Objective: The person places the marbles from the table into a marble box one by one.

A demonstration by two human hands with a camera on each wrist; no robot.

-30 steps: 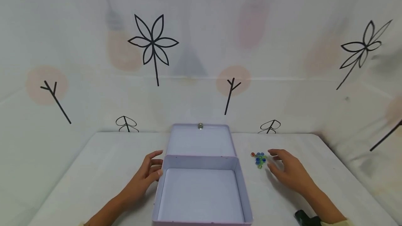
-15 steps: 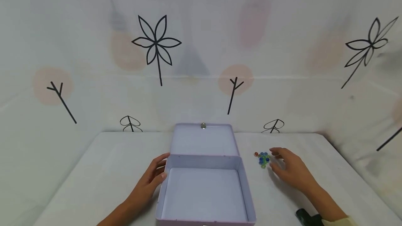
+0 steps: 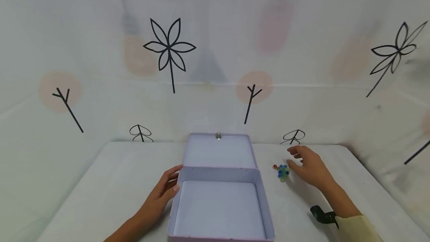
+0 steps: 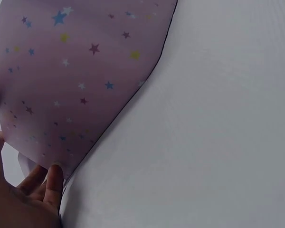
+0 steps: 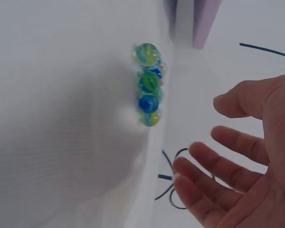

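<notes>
A pale lilac box (image 3: 221,230) with its lid (image 3: 220,151) tipped back stands in the middle of the table. Its outer wall (image 4: 85,61), pink with small stars, shows in the left wrist view. My left hand (image 3: 161,189) rests against the box's left side near the back corner, fingers lightly bent and not wrapped round it. A small cluster of glass marbles (image 3: 283,173), blue, green and orange-red, lies to the right of the box. Beside and above the marbles (image 5: 148,83) hovers my right hand (image 3: 310,167), fingers loosely bent and apart, holding nothing.
A white cloth covers the table (image 3: 131,167). Behind it hangs a pale backdrop (image 3: 215,47) with plant drawings. A dark strap piece (image 3: 322,215) sits at the right wrist by a yellowish sleeve (image 3: 357,229).
My right hand has risen and shifted slightly toward the back, away from the marbles. My left hand has come up against the box's side. The head view has shifted a little.
</notes>
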